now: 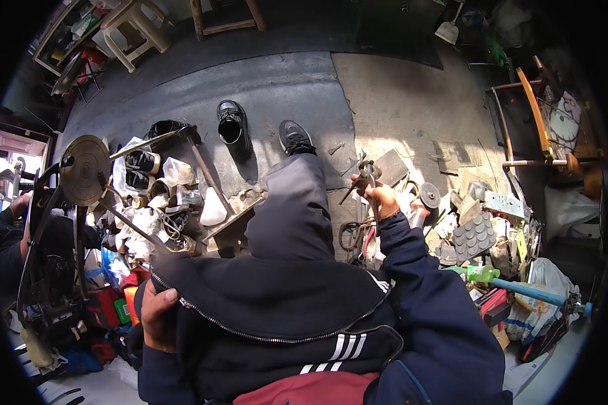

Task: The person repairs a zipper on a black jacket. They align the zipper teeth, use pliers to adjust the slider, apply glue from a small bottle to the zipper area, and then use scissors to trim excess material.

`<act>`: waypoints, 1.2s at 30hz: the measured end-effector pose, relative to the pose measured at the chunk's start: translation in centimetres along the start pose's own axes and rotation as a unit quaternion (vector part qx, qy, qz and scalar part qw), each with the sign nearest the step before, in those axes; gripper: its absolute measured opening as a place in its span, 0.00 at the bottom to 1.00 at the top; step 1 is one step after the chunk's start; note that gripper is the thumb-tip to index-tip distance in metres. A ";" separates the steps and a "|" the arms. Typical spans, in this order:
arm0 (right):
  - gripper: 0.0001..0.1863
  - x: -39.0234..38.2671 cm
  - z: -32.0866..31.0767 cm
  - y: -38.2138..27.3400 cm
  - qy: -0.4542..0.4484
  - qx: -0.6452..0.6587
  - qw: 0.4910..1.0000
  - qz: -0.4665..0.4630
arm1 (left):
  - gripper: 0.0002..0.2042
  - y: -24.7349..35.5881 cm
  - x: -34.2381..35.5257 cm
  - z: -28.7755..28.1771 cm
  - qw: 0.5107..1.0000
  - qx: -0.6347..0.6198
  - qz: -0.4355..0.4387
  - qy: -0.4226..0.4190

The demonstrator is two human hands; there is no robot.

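Note:
A black jacket [270,297] with white stripes and a metal zipper [250,336] lies spread over my lap. My left hand [159,314] is closed on its left edge, the thumb lying beside the zipper. Out to the right, past my knee, my right hand [382,197] is wrapped round a metal hand tool [367,169] that looks like pliers. The tool's head points up and away from me, over the heap of tools and scraps; the palm partly covers its handles. My grey trouser leg [290,196] stretches ahead to a dark shoe [296,136].
An empty black shoe [232,128] stands on the floor mat left of my foot. At left, a machine with a round wheel [85,170] stands beside piled shoes and bags. Scraps, a dimpled grey sheet [475,239] and a blue bar [530,291] crowd the right. Another person's arm [21,206] shows far left.

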State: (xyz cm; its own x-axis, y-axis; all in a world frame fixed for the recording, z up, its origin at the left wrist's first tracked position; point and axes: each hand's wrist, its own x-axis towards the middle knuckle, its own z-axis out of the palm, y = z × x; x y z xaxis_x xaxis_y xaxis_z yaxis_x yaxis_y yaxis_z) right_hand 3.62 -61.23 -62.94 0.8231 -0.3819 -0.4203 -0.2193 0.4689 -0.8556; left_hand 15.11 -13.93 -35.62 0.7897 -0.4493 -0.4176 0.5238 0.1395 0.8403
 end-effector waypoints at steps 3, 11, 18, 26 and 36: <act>0.16 -2.4 5.1 -8.9 -0.099 0.145 0.982 -0.071 | 0.29 0.0 -0.7 -0.1 1.000 -0.024 0.006 -0.018; 0.16 -19.3 23.6 -20.5 -0.306 -0.148 0.931 -0.134 | 0.13 0.4 -2.5 -0.9 0.996 -0.085 0.006 -0.002; 0.20 -22.7 29.6 -17.3 -0.479 -0.435 0.707 -0.285 | 0.09 5.2 -5.8 0.1 0.985 -0.137 0.100 0.029; 0.24 -19.9 32.2 -17.9 -0.303 -0.426 0.724 -0.450 | 0.05 8.9 -8.4 2.7 0.958 -0.073 0.274 0.049; 0.31 -17.9 33.3 -14.1 -0.465 -0.390 0.795 0.010 | 0.09 1.4 -4.2 -2.1 0.974 -0.149 0.145 0.093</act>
State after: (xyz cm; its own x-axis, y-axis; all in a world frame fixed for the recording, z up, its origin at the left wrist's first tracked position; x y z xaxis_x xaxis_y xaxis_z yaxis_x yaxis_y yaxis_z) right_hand 9.44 -34.50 -33.31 0.7671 0.5428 -0.3419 -0.1978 -0.3069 -0.9310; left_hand 13.24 -10.00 -33.41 0.9477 -0.1900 -0.2564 0.3181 0.4987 0.8063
